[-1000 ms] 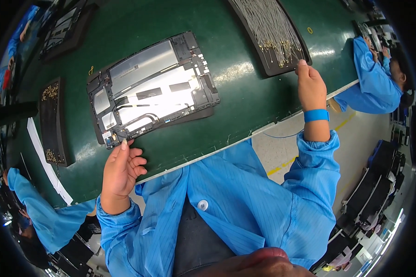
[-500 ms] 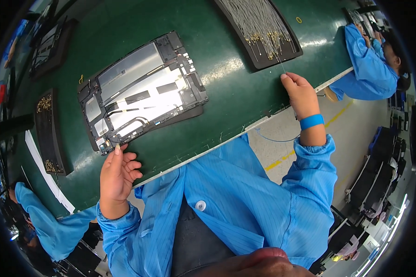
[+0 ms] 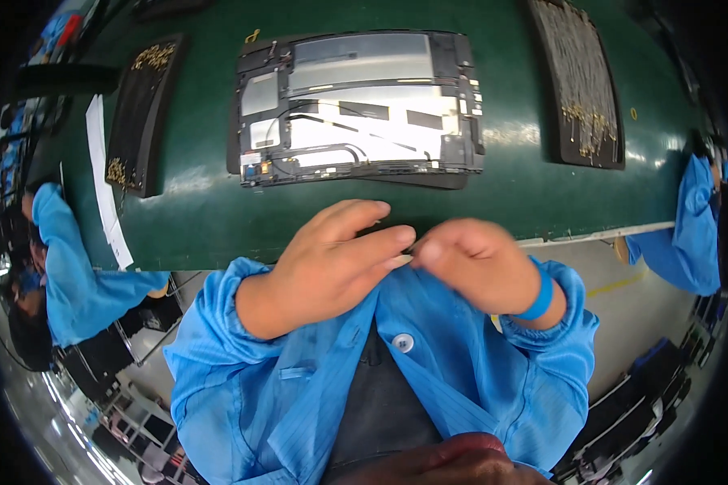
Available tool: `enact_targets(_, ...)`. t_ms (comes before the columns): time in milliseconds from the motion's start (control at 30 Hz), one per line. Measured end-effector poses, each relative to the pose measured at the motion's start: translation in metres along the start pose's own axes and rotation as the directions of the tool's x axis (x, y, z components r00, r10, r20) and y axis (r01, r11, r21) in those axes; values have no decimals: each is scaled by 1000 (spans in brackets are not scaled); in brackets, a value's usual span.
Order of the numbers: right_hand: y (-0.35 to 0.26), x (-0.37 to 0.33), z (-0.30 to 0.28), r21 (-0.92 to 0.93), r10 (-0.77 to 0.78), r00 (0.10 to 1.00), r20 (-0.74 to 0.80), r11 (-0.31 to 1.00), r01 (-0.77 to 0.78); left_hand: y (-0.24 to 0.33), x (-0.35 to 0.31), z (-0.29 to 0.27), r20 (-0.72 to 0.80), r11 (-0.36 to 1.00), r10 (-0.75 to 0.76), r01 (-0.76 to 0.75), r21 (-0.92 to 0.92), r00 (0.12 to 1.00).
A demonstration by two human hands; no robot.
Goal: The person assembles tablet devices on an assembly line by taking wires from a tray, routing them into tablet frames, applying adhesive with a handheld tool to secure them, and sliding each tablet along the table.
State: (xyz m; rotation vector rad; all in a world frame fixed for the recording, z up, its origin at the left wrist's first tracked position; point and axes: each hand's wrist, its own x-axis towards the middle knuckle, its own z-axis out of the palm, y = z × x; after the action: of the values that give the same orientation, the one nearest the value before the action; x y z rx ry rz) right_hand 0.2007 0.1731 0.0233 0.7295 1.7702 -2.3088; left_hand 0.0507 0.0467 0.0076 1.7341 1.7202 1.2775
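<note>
Silver/blk device (image 3: 360,105) just beyond L hand (image 3: 319,263), grip contents unclear (blur)

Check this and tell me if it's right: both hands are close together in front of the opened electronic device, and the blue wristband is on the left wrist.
The wrist is wrong: the head view shows the blue wristband on the right wrist. The left hand and right hand are close together in front of the opened electronic device.

The tabletop (image 3: 518,190) looks glossy, the device panels (image 3: 364,61) shiny metal, the sleeves (image 3: 218,356) cloth.
</note>
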Motion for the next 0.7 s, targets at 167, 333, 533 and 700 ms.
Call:
enact_targets(167,8,19,0,256,314,941,128,906,-337,-8,-1,6,9,987,-13,12,162,1000)
enact_targets(333,5,28,0,426,213,948,-236,900,-96,-20,14,19,-140,943,9,38,331,990)
enact_targets(533,-10,47,-8,348,-71,688,-722,822,450,-33,21,25,-140,869,5,65,490,990)
enact_targets(700,1,63,-3,-169,-431,417,-800,829,533,-32,22,26,-136,866,-14,80,493,991)
